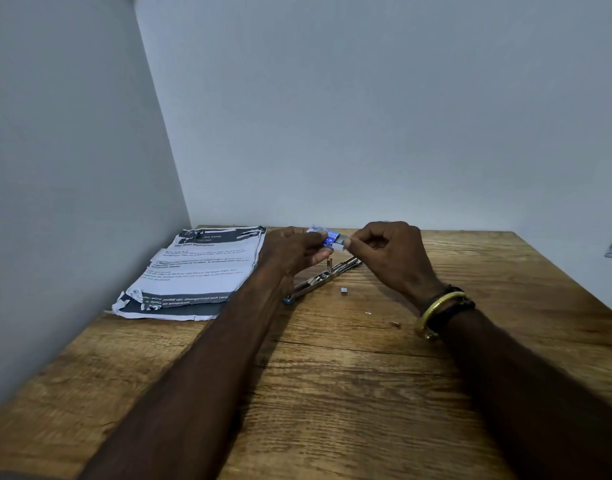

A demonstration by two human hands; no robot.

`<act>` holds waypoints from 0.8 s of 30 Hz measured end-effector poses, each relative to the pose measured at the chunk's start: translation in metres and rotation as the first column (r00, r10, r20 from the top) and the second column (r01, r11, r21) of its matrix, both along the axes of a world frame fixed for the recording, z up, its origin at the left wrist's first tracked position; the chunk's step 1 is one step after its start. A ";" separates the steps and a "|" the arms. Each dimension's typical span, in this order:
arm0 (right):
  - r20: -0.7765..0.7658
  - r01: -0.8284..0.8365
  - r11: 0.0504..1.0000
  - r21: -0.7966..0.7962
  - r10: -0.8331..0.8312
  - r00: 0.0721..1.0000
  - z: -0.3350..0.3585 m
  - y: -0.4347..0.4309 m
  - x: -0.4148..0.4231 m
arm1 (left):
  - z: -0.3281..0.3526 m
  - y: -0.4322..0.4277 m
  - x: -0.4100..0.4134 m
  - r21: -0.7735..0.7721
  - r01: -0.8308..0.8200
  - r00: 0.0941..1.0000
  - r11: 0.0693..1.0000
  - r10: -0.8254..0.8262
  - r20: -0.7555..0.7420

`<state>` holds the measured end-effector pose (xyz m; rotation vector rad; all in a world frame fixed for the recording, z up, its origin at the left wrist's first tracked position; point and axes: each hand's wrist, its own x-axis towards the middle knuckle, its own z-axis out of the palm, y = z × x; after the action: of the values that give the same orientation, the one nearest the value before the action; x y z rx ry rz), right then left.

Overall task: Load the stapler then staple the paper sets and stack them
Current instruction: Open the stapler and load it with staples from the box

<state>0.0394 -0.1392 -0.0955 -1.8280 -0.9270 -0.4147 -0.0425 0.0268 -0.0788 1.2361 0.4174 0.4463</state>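
Staple box held over opened stapler

Printed white paper stack (193, 271) at left; left hand (290, 249) pinching small blue staple box (327, 237); opened silver metal stapler (327, 277) flat on wooden table (332, 393) beneath; right hand (391, 254) fingertips closed on box's end.

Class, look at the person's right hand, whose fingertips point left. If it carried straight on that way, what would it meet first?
The right hand pinches at the small blue staple box, so it would press into that box first, then the left hand holding it. The open stapler seems to lie lower, on the table.
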 end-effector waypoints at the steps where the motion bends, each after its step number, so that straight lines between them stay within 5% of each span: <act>1: 0.007 0.002 1.000 -0.004 -0.002 1.000 0.000 0.000 0.000 | 0.000 0.000 0.000 0.009 0.002 1.000 1.000 -0.002 -0.003; 24: 0.125 -0.070 0.970 -0.231 0.101 0.987 0.003 -0.008 0.005 | -0.001 -0.003 -0.004 0.050 0.064 0.997 0.997 -0.062 -0.045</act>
<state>0.0441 -0.1473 -0.0927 -1.9747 -1.1834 -0.3960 -0.0468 0.0242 -0.0803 1.3069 0.4045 0.3786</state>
